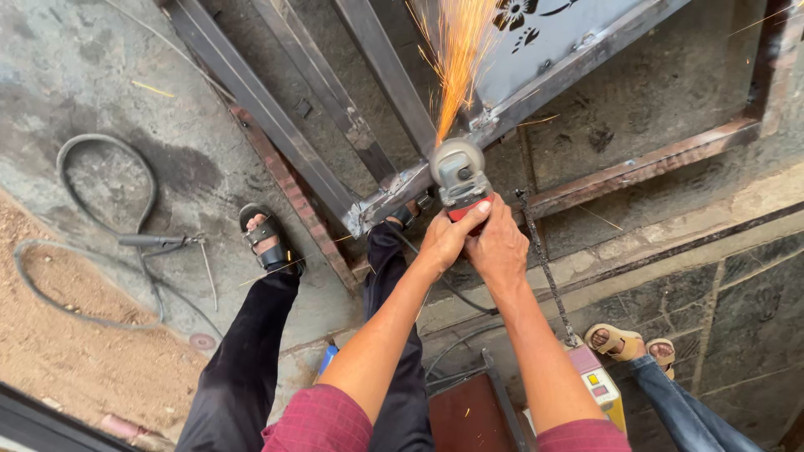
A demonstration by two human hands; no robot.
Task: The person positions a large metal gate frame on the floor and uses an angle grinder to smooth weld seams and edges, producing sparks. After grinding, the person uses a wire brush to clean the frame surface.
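Both of my hands grip a red and grey angle grinder. My left hand wraps the body from the left and my right hand from the right. The grinder's disc presses on a joint of the grey steel frame, and orange sparks fly upward from it. A grey metal panel with cut-out flower shapes sits inside the frame at the top.
My sandalled left foot stands on the concrete beside the frame. A welding electrode holder with its black cable lies at the left. Another person's sandalled feet stand at the lower right near a yellow welding machine. A twisted bar leans by my right hand.
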